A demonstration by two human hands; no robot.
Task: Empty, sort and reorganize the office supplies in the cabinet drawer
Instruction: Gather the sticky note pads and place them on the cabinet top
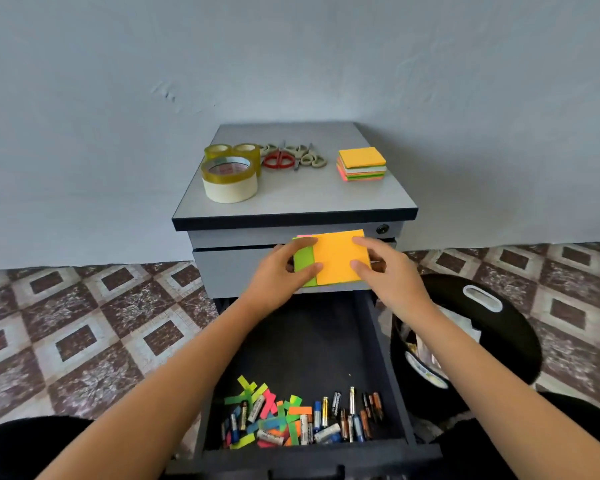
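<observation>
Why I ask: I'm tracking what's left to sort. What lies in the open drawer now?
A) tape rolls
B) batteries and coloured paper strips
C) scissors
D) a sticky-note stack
B: batteries and coloured paper strips lie at the near end of the drawer; the tape rolls, scissors and sticky-note stack sit on the cabinet top.

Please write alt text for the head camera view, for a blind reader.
A person's left hand and right hand hold a stack of orange and green sticky notes above an open dark drawer containing loose batteries and coloured paper strips. On the grey cabinet top sit tape rolls, scissors and another multicoloured sticky-note stack.
</observation>
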